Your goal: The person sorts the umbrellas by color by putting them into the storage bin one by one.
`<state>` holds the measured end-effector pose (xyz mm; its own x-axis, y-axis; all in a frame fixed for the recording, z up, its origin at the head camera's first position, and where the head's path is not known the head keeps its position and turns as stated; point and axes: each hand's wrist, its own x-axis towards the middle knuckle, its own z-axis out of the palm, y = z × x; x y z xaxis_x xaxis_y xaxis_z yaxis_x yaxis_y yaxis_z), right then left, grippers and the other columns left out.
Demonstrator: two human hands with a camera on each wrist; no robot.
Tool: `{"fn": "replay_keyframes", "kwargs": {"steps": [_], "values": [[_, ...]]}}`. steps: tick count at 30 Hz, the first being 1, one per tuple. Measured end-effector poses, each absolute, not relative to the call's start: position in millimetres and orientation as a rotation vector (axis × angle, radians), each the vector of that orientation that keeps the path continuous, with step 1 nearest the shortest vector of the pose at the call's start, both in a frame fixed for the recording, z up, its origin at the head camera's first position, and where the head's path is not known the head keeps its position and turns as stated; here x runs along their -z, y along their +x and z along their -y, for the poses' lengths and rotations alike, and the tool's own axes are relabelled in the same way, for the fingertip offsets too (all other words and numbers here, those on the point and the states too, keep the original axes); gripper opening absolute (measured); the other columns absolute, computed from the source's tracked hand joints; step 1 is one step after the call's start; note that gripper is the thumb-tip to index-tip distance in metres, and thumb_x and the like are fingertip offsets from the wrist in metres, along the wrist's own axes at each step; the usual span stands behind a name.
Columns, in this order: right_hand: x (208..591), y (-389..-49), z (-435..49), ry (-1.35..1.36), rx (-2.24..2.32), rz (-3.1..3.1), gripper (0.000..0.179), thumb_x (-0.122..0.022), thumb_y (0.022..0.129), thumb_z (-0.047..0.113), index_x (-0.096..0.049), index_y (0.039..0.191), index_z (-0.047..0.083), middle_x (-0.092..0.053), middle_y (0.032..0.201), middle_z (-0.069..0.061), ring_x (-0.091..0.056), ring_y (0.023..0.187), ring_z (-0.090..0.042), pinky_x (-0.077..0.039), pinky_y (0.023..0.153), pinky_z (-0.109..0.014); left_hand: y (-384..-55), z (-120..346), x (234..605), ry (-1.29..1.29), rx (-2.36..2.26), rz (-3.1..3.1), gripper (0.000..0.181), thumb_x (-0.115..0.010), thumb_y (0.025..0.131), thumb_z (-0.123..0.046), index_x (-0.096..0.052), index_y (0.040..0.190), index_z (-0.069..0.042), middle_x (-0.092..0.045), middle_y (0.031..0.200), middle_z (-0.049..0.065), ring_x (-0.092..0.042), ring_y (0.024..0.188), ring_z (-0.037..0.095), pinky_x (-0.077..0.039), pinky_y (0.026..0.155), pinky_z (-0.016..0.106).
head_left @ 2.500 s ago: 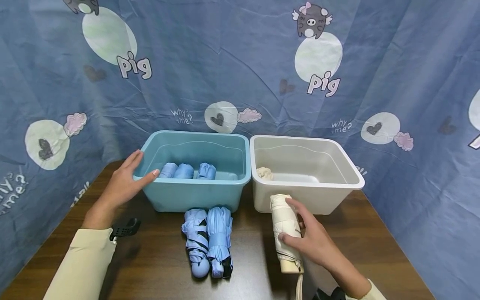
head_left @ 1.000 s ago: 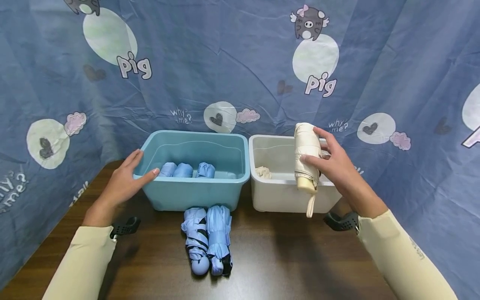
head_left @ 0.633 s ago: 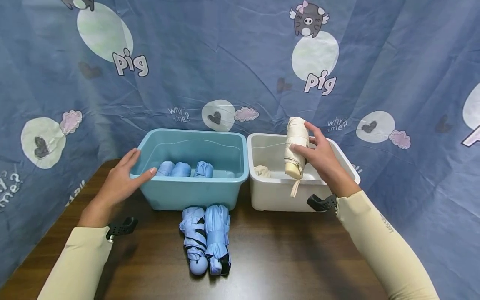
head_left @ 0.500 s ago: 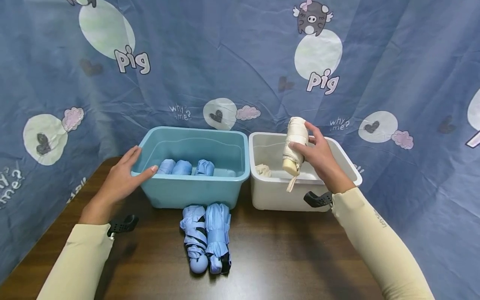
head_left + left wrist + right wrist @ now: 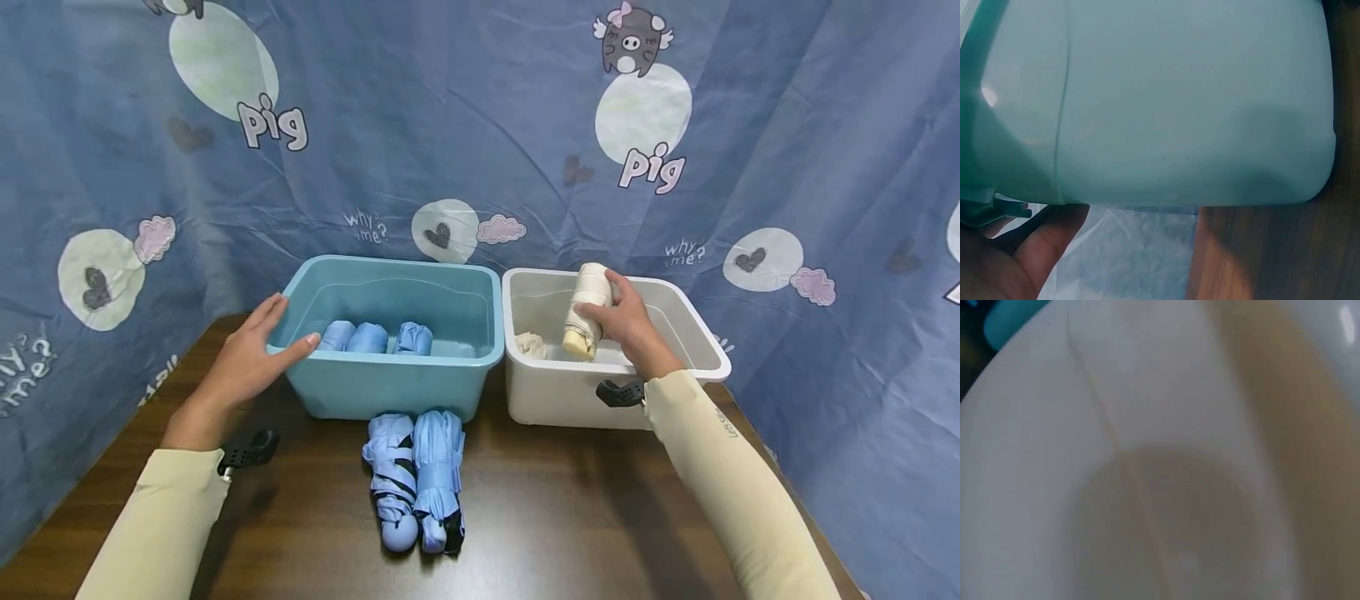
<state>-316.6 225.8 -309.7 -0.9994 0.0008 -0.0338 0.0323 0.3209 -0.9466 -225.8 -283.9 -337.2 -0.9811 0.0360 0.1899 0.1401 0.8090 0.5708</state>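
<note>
Gripping the cream umbrella (image 5: pixel 590 292), right fingers (image 5: pixel 622 287) have sunk toward the white bin (image 5: pixel 555 396).

A cream umbrella (image 5: pixel 590 290), furled, was held tilted at the opening of the white bin (image 5: pixel 562 402), handle toward the person. The teal bin (image 5: pixel 386 392) stood upright on the counter (image 5: pixel 540 517), containing three blue rolls (image 5: pixel 368 338).

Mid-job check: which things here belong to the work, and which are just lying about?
Likely job: cream umbrella, white bin, cream bundle inside, teal bin, three blue bundles inside, two blue umbrellas in front.

Apparently just surroundings: patterned curtain, wooden table.
</note>
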Motion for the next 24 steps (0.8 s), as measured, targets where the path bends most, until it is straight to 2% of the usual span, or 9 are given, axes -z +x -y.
{"fn": "replay_keyframes", "kwargs": {"steps": [4, 11, 24], "values": [[318, -316, -228, 0.048, 1.731, -2.512, 0.090, -0.069, 0.087, 0.013, -0.011, 0.156, 0.017, -0.039, 0.138, -0.027, -0.053, 0.108, -0.033, -0.053, 0.077, -0.037, -225, 283, 340, -0.145, 0.925, 2.825, 0.094, -0.057, 0.091, -0.055, -0.010, 0.154, -0.004, -0.004, 0.161, 0.015, -0.014, 0.141, 0.050, -0.022, 0.100, 0.073], [325, -320, -228, 0.112, 1.621, -2.486, 0.088, -0.070, 0.085, 0.009, -0.017, 0.154, 0.015, -0.036, 0.141, -0.022, -0.057, 0.097, -0.031, -0.055, 0.067, -0.038, -228, 285, 340, -0.136, 0.923, 2.817, 0.094, -0.057, 0.091, -0.055, -0.010, 0.155, -0.005, -0.005, 0.161, 0.016, -0.015, 0.140, 0.051, -0.023, 0.099, 0.073], [326, -316, -224, 0.042, 1.346, -2.555, 0.090, -0.074, 0.080, 0.009, -0.022, 0.153, 0.014, -0.038, 0.137, -0.023, -0.055, 0.093, -0.029, -0.049, 0.070, -0.037, -228, 285, 341, -0.158, 0.909, 2.812, 0.093, -0.056, 0.091, -0.055, -0.010, 0.155, -0.004, -0.005, 0.161, 0.015, -0.015, 0.140, 0.051, -0.022, 0.100, 0.073]]}}
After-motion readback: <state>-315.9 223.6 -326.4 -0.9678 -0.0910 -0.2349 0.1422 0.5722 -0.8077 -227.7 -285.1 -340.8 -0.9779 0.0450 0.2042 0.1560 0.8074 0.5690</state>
